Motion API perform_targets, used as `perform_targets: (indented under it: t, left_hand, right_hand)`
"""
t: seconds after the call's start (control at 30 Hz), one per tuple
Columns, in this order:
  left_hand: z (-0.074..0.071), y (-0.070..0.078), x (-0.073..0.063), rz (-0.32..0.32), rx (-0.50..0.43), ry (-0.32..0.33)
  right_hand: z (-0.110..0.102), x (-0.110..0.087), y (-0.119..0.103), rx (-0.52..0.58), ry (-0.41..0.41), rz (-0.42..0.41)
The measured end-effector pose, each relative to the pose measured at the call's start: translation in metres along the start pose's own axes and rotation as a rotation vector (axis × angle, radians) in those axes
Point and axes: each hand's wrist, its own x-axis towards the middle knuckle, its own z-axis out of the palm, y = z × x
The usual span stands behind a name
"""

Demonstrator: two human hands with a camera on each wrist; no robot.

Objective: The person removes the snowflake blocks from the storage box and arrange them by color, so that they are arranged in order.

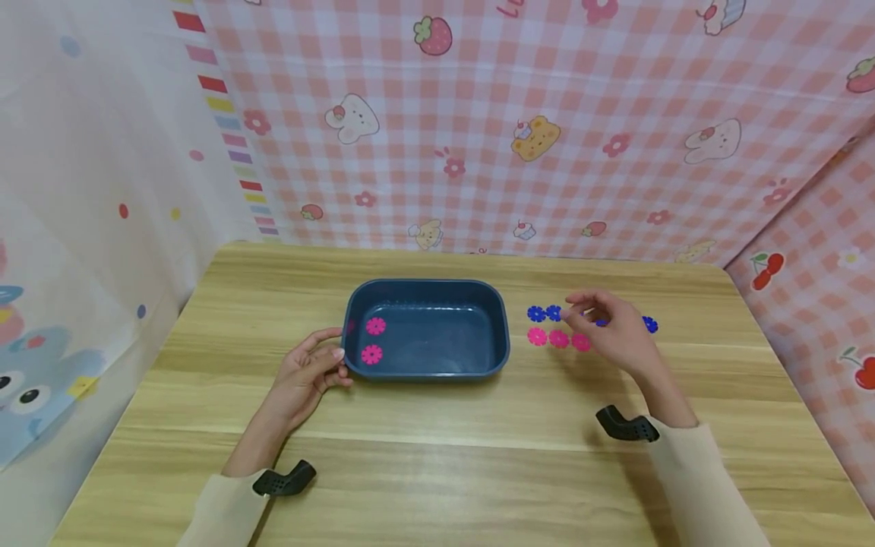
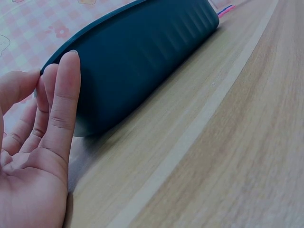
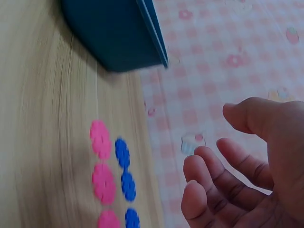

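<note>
A dark blue rectangular plastic basin (image 1: pixel 437 376) stands on the table with two pink notched, flower-like discs (image 1: pixel 375 326) lying at its left end. My left hand (image 1: pixel 311 376) pinches the basin's left rim, its thumb at the edge and other fingers against the outer wall (image 2: pixel 137 61). To the right of the basin lie a row of pink discs (image 1: pixel 537 336) and, behind it, a row of blue discs (image 1: pixel 536 314). Over these rows hovers my right hand (image 1: pixel 615 330), thumb and fingers apart with nothing between them in the right wrist view. It hides part of both rows.
The wooden table (image 1: pixel 424 456) reaches back to a pink checked cloth (image 1: pixel 410 190) hanging behind it. A white patterned cloth (image 1: pixel 123 137) hangs at the left. Black wrist mounts (image 1: pixel 285 479) sit at both sleeves.
</note>
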Motion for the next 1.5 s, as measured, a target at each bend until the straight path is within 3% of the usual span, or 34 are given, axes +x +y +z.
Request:
perform_targets:
  t: [0.53,1.03,1.5]
  left_hand:
    - [0.001,-0.001,0.0,0.003,0.006,-0.006]
    - [0.0,-0.001,-0.001,0.002,0.005,0.0]
    - [0.0,-0.001,0.0,0.004,0.006,-0.004]
  right_hand:
    - [0.028,0.011,-0.042,0.024,-0.072,-0.194]
    - [0.065,0.015,-0.081,0.1,-0.196,-0.337]
    - [0.106,0.022,-0.101,0.085,-0.337,-0.353]
